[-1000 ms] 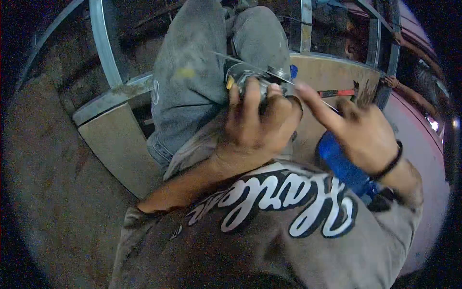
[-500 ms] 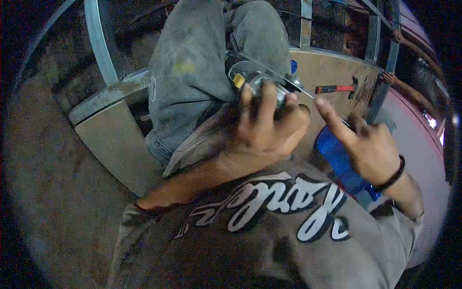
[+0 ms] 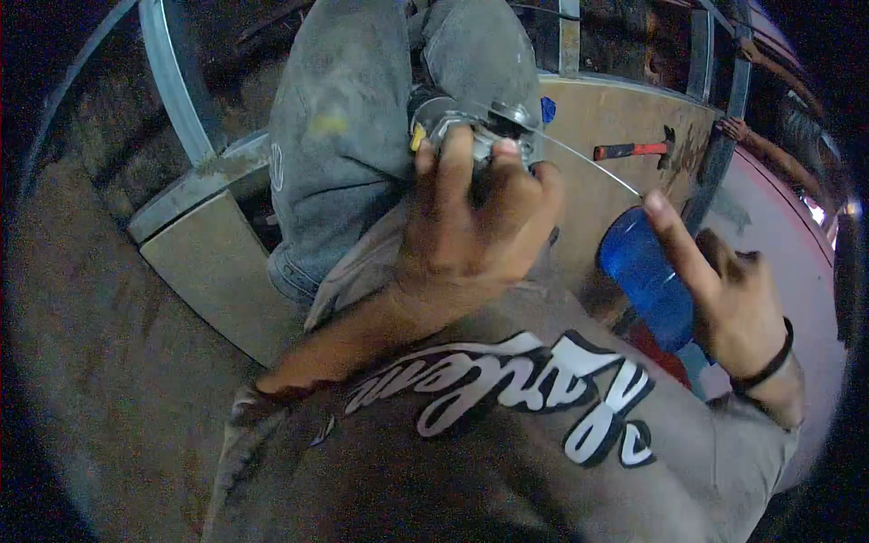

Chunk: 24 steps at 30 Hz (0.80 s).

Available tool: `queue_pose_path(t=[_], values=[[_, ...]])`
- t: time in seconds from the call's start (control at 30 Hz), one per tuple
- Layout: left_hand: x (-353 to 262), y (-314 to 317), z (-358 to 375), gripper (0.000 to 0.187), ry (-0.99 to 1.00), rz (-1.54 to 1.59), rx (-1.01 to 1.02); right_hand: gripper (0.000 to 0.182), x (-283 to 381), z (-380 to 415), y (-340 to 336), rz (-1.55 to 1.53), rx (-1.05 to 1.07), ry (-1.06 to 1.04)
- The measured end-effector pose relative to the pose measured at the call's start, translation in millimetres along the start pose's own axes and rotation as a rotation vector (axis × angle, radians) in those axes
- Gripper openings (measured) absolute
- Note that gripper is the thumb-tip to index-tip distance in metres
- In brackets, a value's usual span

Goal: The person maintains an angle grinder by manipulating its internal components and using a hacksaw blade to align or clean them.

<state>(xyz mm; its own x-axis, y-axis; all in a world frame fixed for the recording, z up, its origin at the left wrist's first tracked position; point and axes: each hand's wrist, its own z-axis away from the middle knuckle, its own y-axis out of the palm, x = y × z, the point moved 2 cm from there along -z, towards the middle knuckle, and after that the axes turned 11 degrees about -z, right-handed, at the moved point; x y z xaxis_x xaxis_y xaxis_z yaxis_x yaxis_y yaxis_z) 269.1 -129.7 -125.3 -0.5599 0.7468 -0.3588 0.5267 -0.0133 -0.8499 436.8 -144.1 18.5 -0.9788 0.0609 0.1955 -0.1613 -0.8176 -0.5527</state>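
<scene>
My left hand [image 3: 480, 208] is closed round a power tool [image 3: 457, 118] that looks like an angle grinder, resting over my lap. It has a dark body, a silver metal head with a round flange [image 3: 511, 112], and a yellow part at its left side. A thin pale strip [image 3: 593, 163] runs from the head down to the right; I cannot tell if it is a disc edge-on or a rod. At its far end, a fingertip of my right hand [image 3: 724, 290] touches or nearly touches it. One finger there is stretched out, the others partly curled.
A blue translucent container [image 3: 647, 281] sits beside my right hand. Beyond it, a hammer [image 3: 634, 150] with a red and black handle lies on a wooden panel [image 3: 579, 118]. Metal frame bars [image 3: 172, 81] stand around. Another person's hand [image 3: 735, 128] rests at the right-hand frame.
My left hand and the tool have shifted left and slightly up. My right hand has moved right and down, and more of the pale strip and blue container shows.
</scene>
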Motion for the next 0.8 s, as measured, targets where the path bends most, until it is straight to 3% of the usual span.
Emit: queue_pose_path(t=[0.07,0.13,0.23,0.3,0.43,0.53,0.57,0.63,0.67,0.8], values=[[-2.1,-1.2,0.3,0.011,0.016,-0.020,0.012,0.072,1.4,1.5,-1.7,0.012,0.044,0.044],[-5.5,2.3,4.9,0.010,0.109,-0.030,0.019,0.071,3.4,-39.1,5.6,-0.053,0.055,-0.077],[-1.0,4.1,6.6,0.011,0.057,0.006,0.110,0.069,22.5,-70.9,5.5,-0.051,-0.018,-0.125],[-1.9,0.0,6.8,0.012,-0.005,0.055,-0.030,0.069,19.5,-39.9,8.2,-0.074,0.006,-0.048],[-6.6,2.8,2.0,0.013,0.021,-0.034,-0.020,0.076,4.1,4.9,7.0,-0.166,-0.006,0.106],[-8.5,-1.0,12.2,0.022,-0.031,-0.058,0.009,0.078,13.6,-36.2,22.5,-0.068,-0.019,-0.015],[-4.7,-1.2,14.1,0.024,-0.044,-0.129,0.067,0.080,19.0,-53.9,19.8,-0.186,-0.019,-0.050],[3.3,-2.1,12.0,0.019,-0.044,-0.014,0.036,0.080,15.1,-55.4,23.3,-0.164,-0.060,-0.071],[3.9,-1.0,12.3,0.015,-0.038,0.110,0.026,0.081,12.3,-52.6,28.0,-0.162,-0.092,-0.085],[-4.9,3.9,6.4,0.017,0.028,0.078,0.000,0.081,-8.3,14.3,11.9,-0.048,-0.053,0.025]])
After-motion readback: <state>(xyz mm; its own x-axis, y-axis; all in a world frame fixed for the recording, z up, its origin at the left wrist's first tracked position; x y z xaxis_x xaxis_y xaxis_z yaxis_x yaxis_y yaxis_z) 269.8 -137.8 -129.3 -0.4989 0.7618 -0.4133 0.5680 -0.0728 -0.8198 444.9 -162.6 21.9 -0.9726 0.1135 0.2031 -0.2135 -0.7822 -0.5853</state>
